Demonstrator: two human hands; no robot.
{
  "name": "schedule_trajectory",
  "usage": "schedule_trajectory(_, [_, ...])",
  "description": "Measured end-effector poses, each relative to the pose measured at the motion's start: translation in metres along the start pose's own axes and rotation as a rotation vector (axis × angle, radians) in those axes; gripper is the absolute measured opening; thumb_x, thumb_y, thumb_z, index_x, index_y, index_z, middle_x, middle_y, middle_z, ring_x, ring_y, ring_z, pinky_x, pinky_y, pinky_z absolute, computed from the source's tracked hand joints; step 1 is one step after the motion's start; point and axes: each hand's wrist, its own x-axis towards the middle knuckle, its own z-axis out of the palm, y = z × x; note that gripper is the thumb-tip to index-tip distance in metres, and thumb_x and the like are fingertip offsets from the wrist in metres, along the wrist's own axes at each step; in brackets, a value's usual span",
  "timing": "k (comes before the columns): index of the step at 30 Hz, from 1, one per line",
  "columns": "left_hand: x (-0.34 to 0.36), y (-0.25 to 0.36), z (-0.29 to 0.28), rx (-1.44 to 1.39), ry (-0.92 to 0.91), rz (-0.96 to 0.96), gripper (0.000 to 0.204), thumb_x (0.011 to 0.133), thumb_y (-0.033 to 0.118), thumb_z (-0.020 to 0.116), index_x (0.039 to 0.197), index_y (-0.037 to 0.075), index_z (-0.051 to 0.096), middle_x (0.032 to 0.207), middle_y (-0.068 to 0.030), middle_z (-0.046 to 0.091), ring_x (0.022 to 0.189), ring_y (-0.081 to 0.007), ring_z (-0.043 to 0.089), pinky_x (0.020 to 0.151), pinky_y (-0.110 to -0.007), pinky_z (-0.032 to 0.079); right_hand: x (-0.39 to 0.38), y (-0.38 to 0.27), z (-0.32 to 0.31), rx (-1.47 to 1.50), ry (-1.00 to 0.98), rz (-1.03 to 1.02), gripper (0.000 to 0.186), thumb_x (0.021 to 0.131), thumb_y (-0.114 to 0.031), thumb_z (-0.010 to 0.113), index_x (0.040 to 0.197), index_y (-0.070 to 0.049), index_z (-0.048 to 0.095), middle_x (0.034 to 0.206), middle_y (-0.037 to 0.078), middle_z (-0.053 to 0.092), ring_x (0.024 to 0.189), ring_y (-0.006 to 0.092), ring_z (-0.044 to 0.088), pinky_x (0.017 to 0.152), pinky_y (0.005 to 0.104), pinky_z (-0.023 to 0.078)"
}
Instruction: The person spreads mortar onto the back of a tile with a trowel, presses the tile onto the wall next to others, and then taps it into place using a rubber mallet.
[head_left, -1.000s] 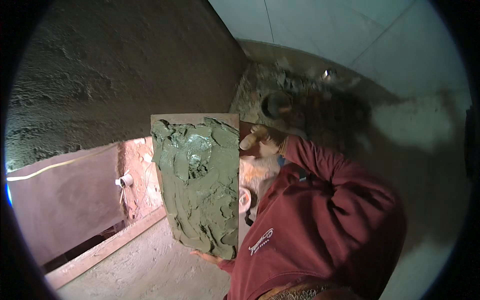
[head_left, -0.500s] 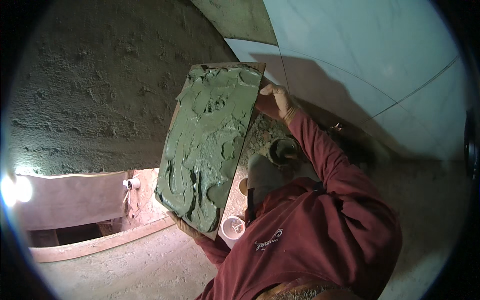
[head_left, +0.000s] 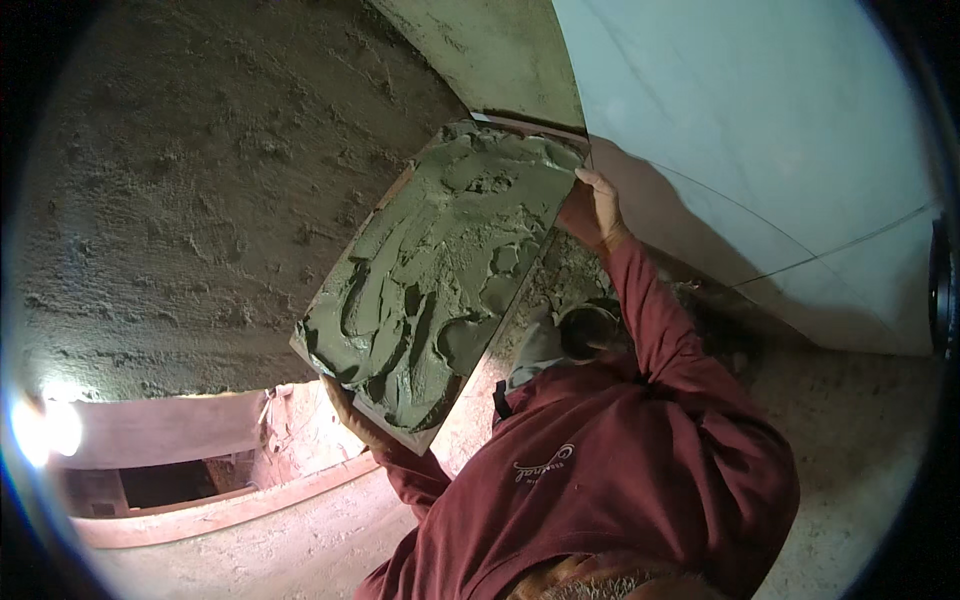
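Note:
A rectangular tile [head_left: 430, 270] with its upper face thickly spread with ridged grey-green mortar is held tilted in front of me. My right hand [head_left: 602, 205] grips its upper right edge, fingers curled at the corner. At the lower left corner my left hand [head_left: 358, 418] holds it, fingers partly hidden beneath the tile. The tile's far end is close to the rough grey wall [head_left: 200, 200] and the white tiled wall; whether it touches either cannot be told.
White marbled wall tiles [head_left: 750, 100] fill the upper right. A dark round bucket [head_left: 590, 332] stands among rubble below. At lower left are a bright lamp [head_left: 40, 430], an opening with a dark interior [head_left: 170, 485] and a pale wooden board [head_left: 230, 515] along its edge.
The tile has moved up and rightward with both hands and now leans more diagonally. The view has shifted, showing more of the tiled wall and the lamp.

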Motion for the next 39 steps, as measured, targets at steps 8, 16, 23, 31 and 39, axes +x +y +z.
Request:
schedule_trajectory(8, [0.011, 0.013, 0.002, 0.117, -0.128, 0.12, 0.056, 0.106, 0.037, 0.045, 0.151, 0.003, 0.041, 0.147, -0.0185, 0.049, 0.125, -0.0313, 0.059, 0.099, -0.046, 0.056, -0.015, 0.031, -0.039, 0.054, 0.008, -0.039, 0.041, 0.095, -0.027, 0.062, 0.124, 0.001, 0.061, 0.127, 0.014, 0.065, 0.118, 0.0295, 0.062, 0.106, 0.0439, 0.045])
schedule_trajectory(16, [0.001, 0.032, 0.033, 0.021, -0.156, 0.019, 0.057, 0.105, 0.039, 0.049, 0.15, 0.005, 0.043, 0.148, -0.0153, 0.05, 0.13, -0.0309, 0.055, 0.108, -0.049, 0.048, -0.019, 0.042, -0.026, 0.157, -0.026, -0.148, 0.035, 0.099, -0.023, 0.058, 0.124, 0.001, 0.06, 0.123, 0.014, 0.067, 0.112, 0.0276, 0.065, 0.098, 0.045, 0.051])
schedule_trajectory(23, [0.012, 0.034, 0.022, 0.003, -0.283, 0.018, 0.055, 0.106, 0.036, 0.047, 0.15, 0.005, 0.043, 0.149, -0.0148, 0.049, 0.131, -0.0303, 0.054, 0.108, -0.048, 0.048, -0.026, 0.051, -0.021, 0.24, -0.061, -0.167, 0.033, 0.101, -0.02, 0.054, 0.126, 0.0, 0.059, 0.125, 0.013, 0.066, 0.113, 0.0264, 0.065, 0.098, 0.0451, 0.052])
schedule_trajectory(31, [0.026, 0.048, 0.019, 0.286, -0.265, 0.17, 0.053, 0.106, 0.033, 0.043, 0.148, 0.001, 0.046, 0.148, -0.0161, 0.051, 0.132, -0.0278, 0.054, 0.11, -0.044, 0.048, -0.029, 0.065, -0.032, 0.211, -0.092, -0.187, 0.031, 0.098, -0.022, 0.057, 0.122, -0.002, 0.061, 0.123, 0.012, 0.067, 0.105, 0.0236, 0.066, 0.095, 0.042, 0.055])
schedule_trajectory(39, [0.006, 0.06, 0.055, 0.154, -0.234, 0.149, 0.049, 0.104, 0.027, 0.052, 0.146, 0.001, 0.048, 0.144, -0.0167, 0.055, 0.128, -0.0278, 0.056, 0.111, -0.042, 0.044, -0.039, 0.062, -0.045, 0.238, -0.044, -0.199, 0.031, 0.097, -0.021, 0.06, 0.119, 0.0, 0.061, 0.118, 0.013, 0.067, 0.102, 0.0249, 0.067, 0.094, 0.0412, 0.055])
